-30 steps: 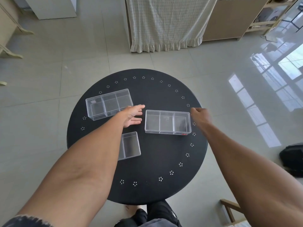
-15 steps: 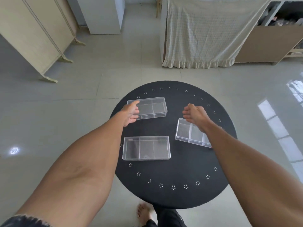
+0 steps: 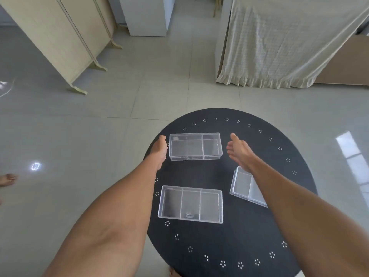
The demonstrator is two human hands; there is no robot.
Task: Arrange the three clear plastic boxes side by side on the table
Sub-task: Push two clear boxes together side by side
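On the black tabletop [image 3: 235, 232], the left hand [image 3: 159, 149] sits loosely curled just beside the far box [image 3: 195, 146], holding nothing. The near box [image 3: 190, 204] lies below. The right hand [image 3: 238, 149] spreads empty, its forearm crossing the right box [image 3: 242, 185].

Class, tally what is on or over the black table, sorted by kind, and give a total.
Clear plastic boxes: 3 (far box, near box, right box)
Hands: 2 (left hand, right hand)
Total: 5

head-worn view, steeply down, table [image 3: 249, 226] close
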